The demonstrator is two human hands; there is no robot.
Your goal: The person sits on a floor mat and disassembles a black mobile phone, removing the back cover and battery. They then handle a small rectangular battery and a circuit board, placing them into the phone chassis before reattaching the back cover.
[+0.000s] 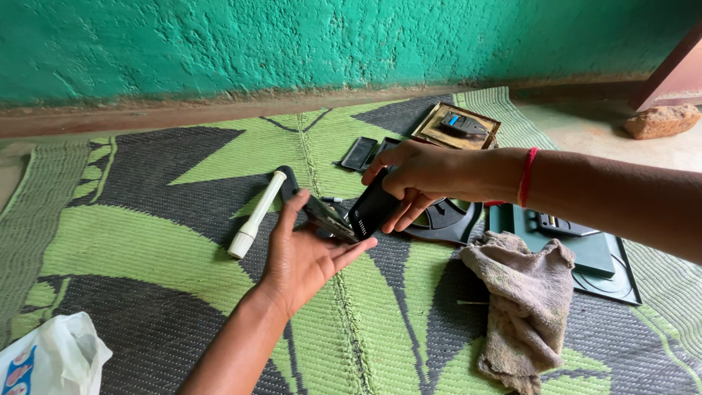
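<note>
A white bag (51,358) lies at the near left corner of the green-and-black mat (146,249); a grey rag (523,307) is crumpled at the near right; the left hand (303,252) is open, palm up, with a small dark circuit part (329,218) resting across its fingers; the right hand (417,183), a red thread at its wrist, grips a black cover (373,208) that touches that part; a white torch (256,213) lies just left of the hands; dark trays (607,256) sit to the right; farther off lie a black slab (359,153) and a brown board (457,126) carrying a dark gadget; a stone (662,121) rests by the green wall (292,44).
</note>
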